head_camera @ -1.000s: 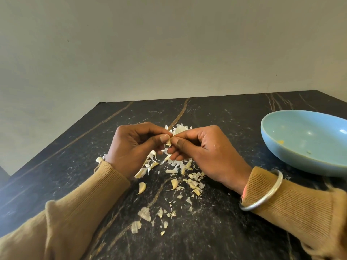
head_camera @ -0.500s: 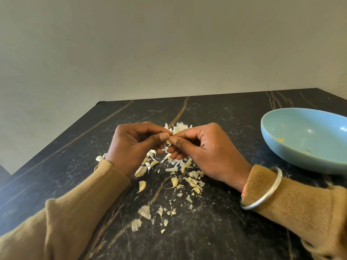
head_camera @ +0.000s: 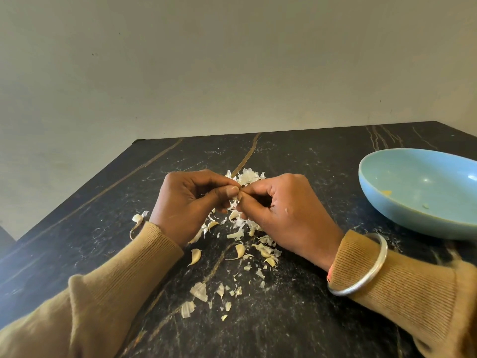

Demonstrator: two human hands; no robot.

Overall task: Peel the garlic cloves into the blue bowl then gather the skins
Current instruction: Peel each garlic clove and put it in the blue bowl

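Observation:
My left hand (head_camera: 191,200) and my right hand (head_camera: 281,210) meet fingertip to fingertip above the black marble table (head_camera: 296,319). Between their thumbs and forefingers they pinch a small garlic clove (head_camera: 236,197), mostly hidden by the fingers. Under and behind the hands lies a heap of white garlic skins (head_camera: 247,177). Loose cloves (head_camera: 195,255) and skin flakes (head_camera: 200,291) are scattered toward me. The blue bowl (head_camera: 402,218) sits at the right, holding only a few small yellowish bits.
A plain wall rises behind the table's far edge. One clove with a curled stem (head_camera: 136,219) lies left of my left wrist. A silver bangle (head_camera: 361,282) circles my right sleeve. The table's left edge runs diagonally from back to front left.
Both hands stay together over the skins, with the fingers shifting slightly on the clove. The view has tilted a little, so the table and bowl sit slightly higher in frame.

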